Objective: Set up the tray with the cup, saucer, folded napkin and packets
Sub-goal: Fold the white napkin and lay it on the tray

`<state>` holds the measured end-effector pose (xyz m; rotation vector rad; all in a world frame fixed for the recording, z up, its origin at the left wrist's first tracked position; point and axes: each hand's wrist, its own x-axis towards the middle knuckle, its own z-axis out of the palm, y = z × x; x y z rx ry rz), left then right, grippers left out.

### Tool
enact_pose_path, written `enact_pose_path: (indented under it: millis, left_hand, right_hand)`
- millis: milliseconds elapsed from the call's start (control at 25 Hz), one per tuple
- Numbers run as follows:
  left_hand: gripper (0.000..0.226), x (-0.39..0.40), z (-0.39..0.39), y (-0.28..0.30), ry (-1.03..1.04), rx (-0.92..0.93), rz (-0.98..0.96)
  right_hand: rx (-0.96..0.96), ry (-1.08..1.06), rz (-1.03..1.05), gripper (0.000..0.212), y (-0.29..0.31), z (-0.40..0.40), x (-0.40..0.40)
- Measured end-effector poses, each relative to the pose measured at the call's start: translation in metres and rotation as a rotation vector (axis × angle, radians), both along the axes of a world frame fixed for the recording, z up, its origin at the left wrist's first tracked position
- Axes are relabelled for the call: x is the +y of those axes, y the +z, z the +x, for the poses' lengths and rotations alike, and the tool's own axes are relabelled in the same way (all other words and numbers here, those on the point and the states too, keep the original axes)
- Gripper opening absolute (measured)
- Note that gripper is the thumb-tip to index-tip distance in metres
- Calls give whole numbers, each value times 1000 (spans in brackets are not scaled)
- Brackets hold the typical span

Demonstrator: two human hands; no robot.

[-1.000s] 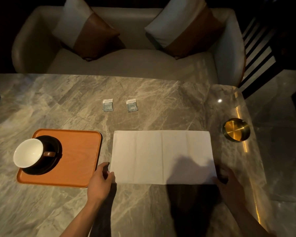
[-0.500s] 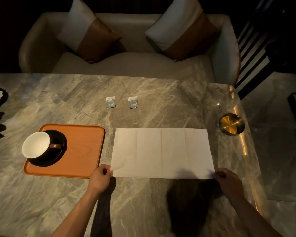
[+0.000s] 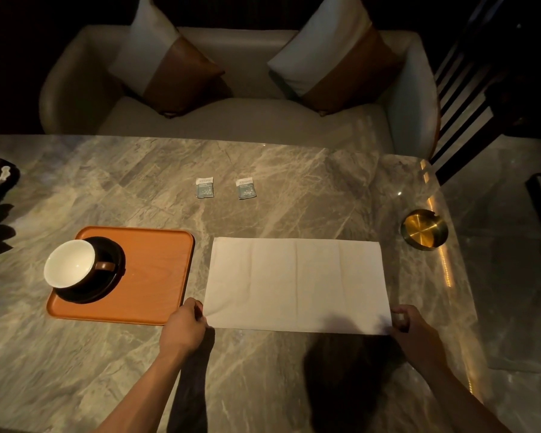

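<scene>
A white napkin (image 3: 297,284) lies spread flat on the marble table, right of the orange tray (image 3: 156,276). My left hand (image 3: 183,328) pinches the napkin's near left corner, and my right hand (image 3: 414,329) pinches its near right corner. On the tray's left part a cup (image 3: 71,264), white inside with a brown handle, stands on a dark saucer (image 3: 107,287). Two small blue-and-white packets (image 3: 205,188) (image 3: 247,189) lie side by side on the table beyond the napkin.
A brass ashtray (image 3: 423,229) sits near the table's right edge. A dark dish (image 3: 0,179) rests at the far left. Behind the table stands a beige sofa (image 3: 247,117) with two cushions. The table's right edge has a lit strip.
Both hands have closed onto the napkin's near corners. The view has shifted slightly; the napkin, tray, cup and packets have stayed in place.
</scene>
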<state>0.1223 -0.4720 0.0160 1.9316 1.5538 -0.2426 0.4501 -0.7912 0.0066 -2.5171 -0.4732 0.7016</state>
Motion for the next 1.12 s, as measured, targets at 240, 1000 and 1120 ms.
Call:
enact_pose_path:
  millis: [240,1000,1120]
  left_hand:
    - [17,-19,5,3,-85,-67,274]
    - [59,-96,109,-55,-700,-31,420]
    - [59,-75,90,-54,-740,-24,410]
  right_hand:
    - [-200,40,-133,50,12,-14,15]
    - [-348,564,-237,69,-33,-89,112]
    - [-346,544,-207,67,-38,-71,88]
